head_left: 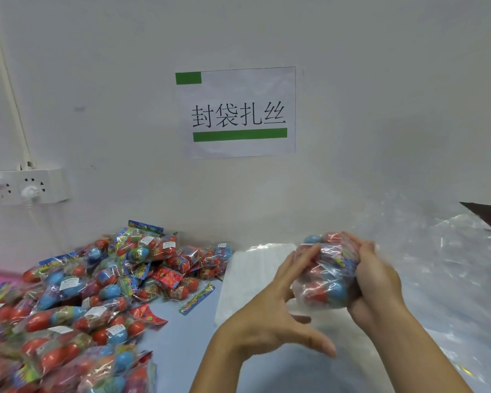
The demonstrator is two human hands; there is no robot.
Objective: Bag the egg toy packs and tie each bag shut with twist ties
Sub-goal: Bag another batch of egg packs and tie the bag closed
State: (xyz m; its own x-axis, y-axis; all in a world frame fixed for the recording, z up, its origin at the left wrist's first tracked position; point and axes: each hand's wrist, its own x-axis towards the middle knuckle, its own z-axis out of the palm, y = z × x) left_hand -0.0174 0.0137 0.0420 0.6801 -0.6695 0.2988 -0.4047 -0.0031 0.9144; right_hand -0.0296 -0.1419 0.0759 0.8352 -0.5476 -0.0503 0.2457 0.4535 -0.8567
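A bundle of egg toy packs [325, 275], red and blue eggs in clear plastic, is held above the table at centre right. My right hand [376, 282] grips its right side with fingers curled over the top. My left hand [275, 310] has its fingers spread, and the straight fingertips touch the bundle's left side. A large heap of loose egg toy packs [77, 296] covers the table's left side. No twist tie is visible.
A stack of flat clear bags [247, 276] lies behind my hands. Crumpled clear plastic sheeting [454, 265] fills the right side. A wall socket strip [26, 185] with a plugged cable hangs at left. A paper sign [236, 112] is on the wall.
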